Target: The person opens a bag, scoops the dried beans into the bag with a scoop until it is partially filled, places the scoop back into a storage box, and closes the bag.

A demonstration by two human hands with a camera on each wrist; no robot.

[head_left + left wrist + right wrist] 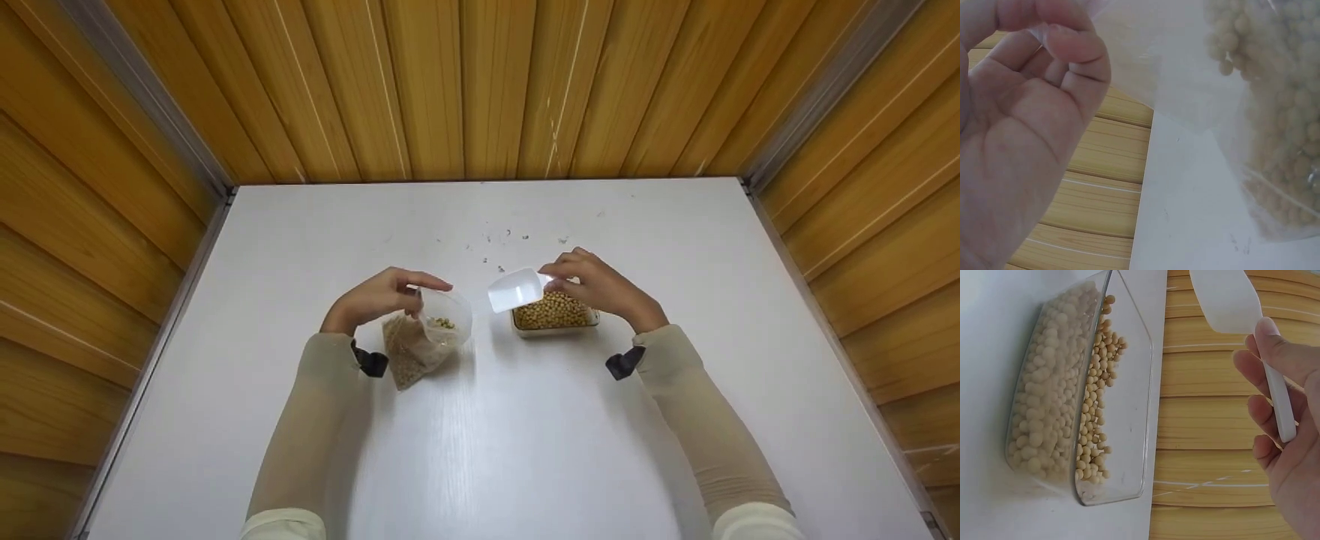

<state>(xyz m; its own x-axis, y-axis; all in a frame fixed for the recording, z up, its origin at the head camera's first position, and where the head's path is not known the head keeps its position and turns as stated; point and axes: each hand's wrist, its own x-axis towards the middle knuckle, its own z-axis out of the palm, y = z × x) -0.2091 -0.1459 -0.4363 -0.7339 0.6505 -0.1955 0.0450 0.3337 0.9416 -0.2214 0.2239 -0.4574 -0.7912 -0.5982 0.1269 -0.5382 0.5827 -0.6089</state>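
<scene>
My left hand (380, 298) pinches the upper edge of a clear plastic bag (420, 349), its mouth spread to the right. Soybeans (1292, 107) fill the lower part of the bag, and a few more show through its opening. In my right hand (600, 283) is the handle of a white scoop (516, 290), thumb on one side and fingers curled around the other. The bowl of the scoop shows bare white inside and overlaps the left corner of a clear rectangular container (1148, 410) in the head view. More soybeans (555, 311) lie in that container, heaped along one side.
Small dark specks (501, 268) are scattered on the white table (525, 450) beyond the hands. Wood-slat walls (424, 90) stand along the back and both sides of the table. A black wrist mount (371, 362) sits on each forearm.
</scene>
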